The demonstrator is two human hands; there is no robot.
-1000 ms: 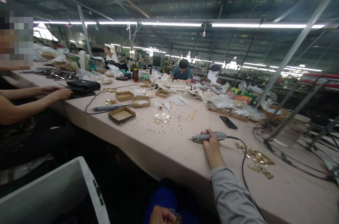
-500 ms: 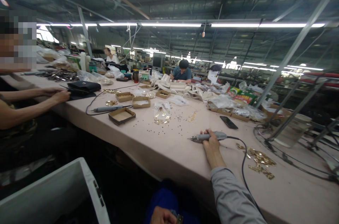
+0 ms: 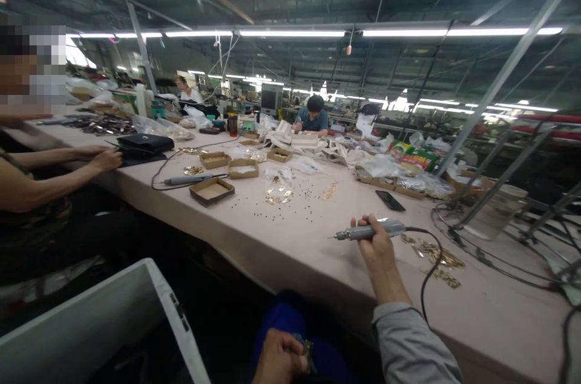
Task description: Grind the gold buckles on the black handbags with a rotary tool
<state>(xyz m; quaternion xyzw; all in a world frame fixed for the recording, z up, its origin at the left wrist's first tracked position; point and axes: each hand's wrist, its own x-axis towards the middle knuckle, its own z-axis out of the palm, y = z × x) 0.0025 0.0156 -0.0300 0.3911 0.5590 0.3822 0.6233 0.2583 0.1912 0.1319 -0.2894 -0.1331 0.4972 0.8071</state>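
Note:
My right hand (image 3: 376, 244) is closed round a grey electric screwdriver (image 3: 370, 230), held level just above the pink table (image 3: 290, 239) with its tip pointing left. A black cord (image 3: 424, 269) runs from its rear end over the table edge. My left hand (image 3: 278, 360) is low at the bottom of the view, over my lap, fingers pinched on a small metal piece (image 3: 307, 352). A pile of gold metal fittings (image 3: 436, 257) lies just right of the screwdriver.
A black phone (image 3: 390, 200) lies beyond my right hand. Cardboard trays (image 3: 212, 190), a second screwdriver (image 3: 188, 179), loose small screws and gold parts (image 3: 278, 195) lie further left. A seated person's arms (image 3: 68, 169) reach to a black bag (image 3: 144, 143). A white bin (image 3: 100, 329) stands bottom left.
My right hand has lifted the screwdriver slightly and drawn it right and nearer. My left hand has risen further into view with the metal piece. The view has tilted down a little.

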